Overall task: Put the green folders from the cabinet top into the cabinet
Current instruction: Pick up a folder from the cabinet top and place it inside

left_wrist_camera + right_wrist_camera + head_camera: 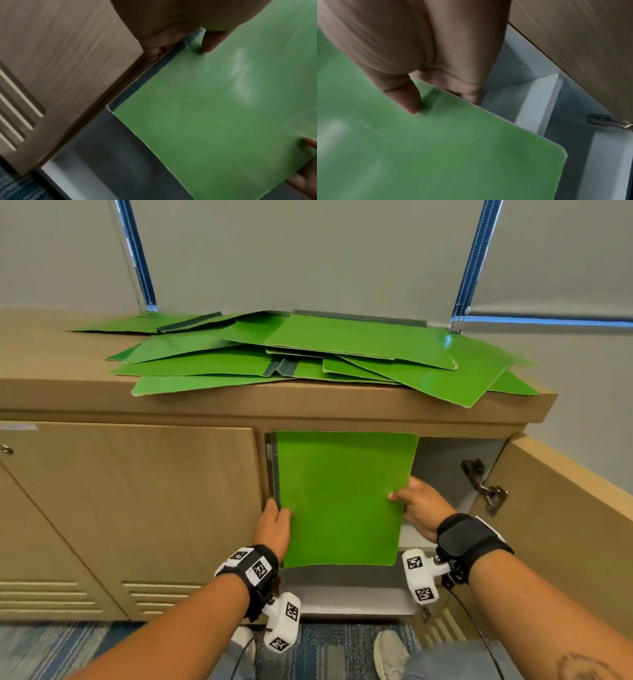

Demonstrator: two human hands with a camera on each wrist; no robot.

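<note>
I hold one green folder flat-faced in front of the open cabinet compartment, its dark spine at the left. My left hand pinches the spine edge, thumb on the green face and fingers behind. My right hand pinches the opposite edge, thumb on the front and fingers behind the folder. Several more green folders lie in a loose pile on the wooden cabinet top.
The right cabinet door stands swung open with a metal hinge showing. The left door is closed, with vent slots low down. The compartment has a grey interior and floor. Blue patterned carpet and my shoes are below.
</note>
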